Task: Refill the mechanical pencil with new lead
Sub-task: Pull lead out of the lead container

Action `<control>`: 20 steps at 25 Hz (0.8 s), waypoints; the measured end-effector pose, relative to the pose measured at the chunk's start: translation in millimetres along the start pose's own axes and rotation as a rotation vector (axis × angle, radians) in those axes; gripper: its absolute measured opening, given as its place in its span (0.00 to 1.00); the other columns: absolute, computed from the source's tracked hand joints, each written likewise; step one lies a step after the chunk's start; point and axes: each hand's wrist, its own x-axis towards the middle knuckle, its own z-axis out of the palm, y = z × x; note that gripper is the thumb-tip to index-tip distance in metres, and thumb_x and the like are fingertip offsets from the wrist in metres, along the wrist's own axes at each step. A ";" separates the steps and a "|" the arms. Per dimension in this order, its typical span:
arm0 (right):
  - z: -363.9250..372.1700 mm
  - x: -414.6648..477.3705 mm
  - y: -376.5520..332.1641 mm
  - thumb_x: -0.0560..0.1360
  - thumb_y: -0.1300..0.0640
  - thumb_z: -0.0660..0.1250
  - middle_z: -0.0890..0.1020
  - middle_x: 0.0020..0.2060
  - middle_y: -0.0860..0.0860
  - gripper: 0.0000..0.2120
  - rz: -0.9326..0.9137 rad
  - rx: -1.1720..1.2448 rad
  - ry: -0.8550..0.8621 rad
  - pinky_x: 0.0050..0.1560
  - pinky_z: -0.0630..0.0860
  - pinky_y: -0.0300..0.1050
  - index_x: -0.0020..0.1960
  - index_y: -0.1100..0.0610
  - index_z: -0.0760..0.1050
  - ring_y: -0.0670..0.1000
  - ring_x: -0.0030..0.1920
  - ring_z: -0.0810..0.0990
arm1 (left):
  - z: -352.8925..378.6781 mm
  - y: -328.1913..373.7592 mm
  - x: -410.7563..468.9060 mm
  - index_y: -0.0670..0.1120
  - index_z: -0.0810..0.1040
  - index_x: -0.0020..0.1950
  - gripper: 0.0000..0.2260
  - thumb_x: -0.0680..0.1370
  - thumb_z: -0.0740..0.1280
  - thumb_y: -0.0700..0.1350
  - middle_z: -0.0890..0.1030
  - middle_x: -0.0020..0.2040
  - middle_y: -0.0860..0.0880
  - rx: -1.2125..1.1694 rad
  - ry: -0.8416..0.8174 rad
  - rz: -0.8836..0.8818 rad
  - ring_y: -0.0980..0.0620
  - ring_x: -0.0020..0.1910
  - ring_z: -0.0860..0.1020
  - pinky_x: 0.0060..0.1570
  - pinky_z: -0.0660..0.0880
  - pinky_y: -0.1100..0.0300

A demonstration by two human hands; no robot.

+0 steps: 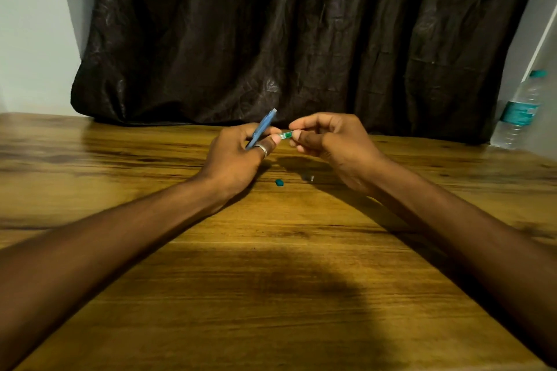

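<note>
My left hand (238, 156), with a silver ring on one finger, grips a blue mechanical pencil (263, 125) that slants up and to the right, its pale end uppermost. My right hand (331, 141) pinches a small clear lead tube with a green label (286, 135) between thumb and fingers; my left thumb tip touches the tube's other end. Both hands hover above the wooden table (271, 280), near its far edge. Below them on the table lie a small teal cap (279, 182) and a small grey piece (309, 178), which is blurred.
A dark crumpled curtain (301, 39) hangs behind the table's far edge. A clear water bottle with a teal cap and label (520, 113) stands at the far right. Pale walls (33, 24) flank the curtain.
</note>
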 end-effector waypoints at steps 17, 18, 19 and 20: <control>26.1 -18.1 -0.4 0.77 0.76 0.62 0.81 0.46 0.63 0.07 0.280 0.467 0.002 0.42 0.83 0.38 0.52 0.69 0.76 0.52 0.41 0.83 | 0.5 1.4 3.5 0.44 0.78 0.64 0.15 0.78 0.72 0.43 0.80 0.47 0.50 -0.159 0.187 0.026 0.70 0.39 0.79 0.40 0.73 0.76; 25.1 -17.8 -1.1 0.77 0.76 0.63 0.81 0.45 0.63 0.07 0.280 0.456 0.015 0.41 0.83 0.38 0.51 0.68 0.76 0.52 0.41 0.84 | 0.7 2.2 3.3 0.44 0.78 0.64 0.15 0.78 0.72 0.43 0.80 0.46 0.50 -0.155 0.193 0.019 0.69 0.39 0.78 0.39 0.73 0.77; 24.2 -17.0 -1.5 0.77 0.75 0.63 0.82 0.45 0.63 0.07 0.277 0.450 0.034 0.41 0.83 0.38 0.50 0.67 0.76 0.52 0.41 0.84 | 1.1 2.8 3.1 0.44 0.78 0.64 0.15 0.78 0.72 0.43 0.80 0.46 0.51 -0.153 0.196 0.007 0.67 0.39 0.78 0.39 0.73 0.77; 22.5 -16.0 -2.3 0.77 0.75 0.64 0.82 0.45 0.62 0.07 0.273 0.450 0.055 0.41 0.83 0.38 0.50 0.67 0.76 0.52 0.40 0.84 | 1.5 3.7 2.5 0.45 0.78 0.64 0.15 0.78 0.73 0.43 0.80 0.47 0.51 -0.154 0.193 -0.009 0.65 0.40 0.79 0.38 0.73 0.76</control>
